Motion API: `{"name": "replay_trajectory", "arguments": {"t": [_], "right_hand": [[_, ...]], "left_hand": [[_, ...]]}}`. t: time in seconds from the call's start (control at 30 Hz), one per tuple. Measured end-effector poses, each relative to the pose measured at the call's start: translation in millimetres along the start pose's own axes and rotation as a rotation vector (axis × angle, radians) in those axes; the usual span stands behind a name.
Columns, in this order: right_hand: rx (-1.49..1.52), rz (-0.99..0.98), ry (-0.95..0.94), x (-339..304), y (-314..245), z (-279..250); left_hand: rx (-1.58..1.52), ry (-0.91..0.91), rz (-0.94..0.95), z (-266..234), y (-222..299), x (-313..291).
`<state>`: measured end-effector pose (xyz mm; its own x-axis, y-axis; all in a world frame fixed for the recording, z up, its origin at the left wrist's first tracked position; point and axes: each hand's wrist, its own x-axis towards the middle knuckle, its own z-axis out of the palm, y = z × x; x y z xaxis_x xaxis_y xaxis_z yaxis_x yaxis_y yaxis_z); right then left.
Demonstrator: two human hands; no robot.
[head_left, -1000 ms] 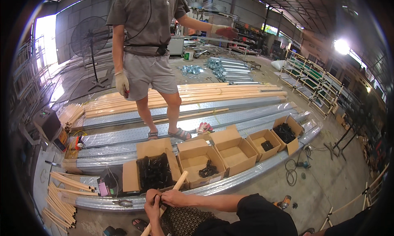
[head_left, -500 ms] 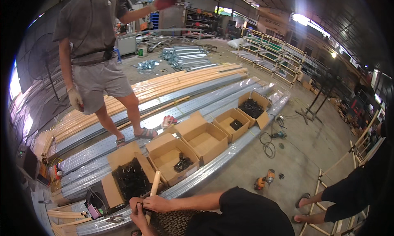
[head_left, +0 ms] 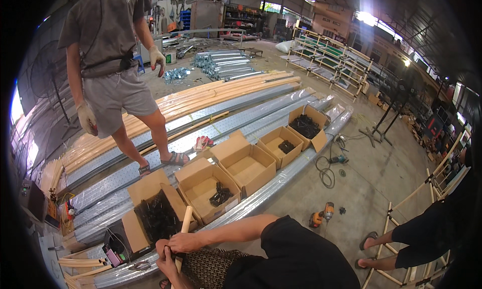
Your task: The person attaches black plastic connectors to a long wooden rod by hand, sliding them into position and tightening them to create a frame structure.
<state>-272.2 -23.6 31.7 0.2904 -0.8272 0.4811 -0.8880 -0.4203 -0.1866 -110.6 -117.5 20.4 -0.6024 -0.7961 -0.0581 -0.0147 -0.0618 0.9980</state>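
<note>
My right hand (head_left: pixel 184 243) is closed around a tan, plastic-coated pipe (head_left: pixel 187 219) that stands tilted in front of me. Lower on it, my left hand (head_left: pixel 167 263) has its fingers closed, close against the right. Between them shows a bit of something dark, too small and covered to name. Just beyond stands an open cardboard box (head_left: pixel 131 228) filled with black metal parts (head_left: pixel 158 214). To its right, another box (head_left: pixel 187 182) holds a few such black parts (head_left: pixel 220 194).
A person (head_left: pixel 120 63) in gloves stands across the boxes on wrapped metal planks (head_left: pixel 236 126). More boxes (head_left: pixel 249 164) continue rightward. An orange power drill (head_left: pixel 322 216) and an angle grinder (head_left: pixel 339 159) lie on the floor. Another person's legs (head_left: pixel 401 246) are at right, beside a pipe frame (head_left: pixel 389 221).
The person opposite has lowered a raised gloved hand to the side. My view has shifted slightly. My hands stay together at the pipe.
</note>
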Motion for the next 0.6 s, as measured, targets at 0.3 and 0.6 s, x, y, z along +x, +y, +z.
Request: {"name": "replay_trajectory", "arguments": {"t": [0.3, 0.6], "right_hand": [[0.120, 0.696, 0.488, 6.1, -70.1, 32.9], [0.022, 0.149, 0.077, -6.5, -21.4, 4.7]], "left_hand": [[0.070, 0.017, -0.018, -7.5, -4.8, 2.2], [-0.034, 0.066, -0.045, -2.5, -3.9, -0.5]]}}
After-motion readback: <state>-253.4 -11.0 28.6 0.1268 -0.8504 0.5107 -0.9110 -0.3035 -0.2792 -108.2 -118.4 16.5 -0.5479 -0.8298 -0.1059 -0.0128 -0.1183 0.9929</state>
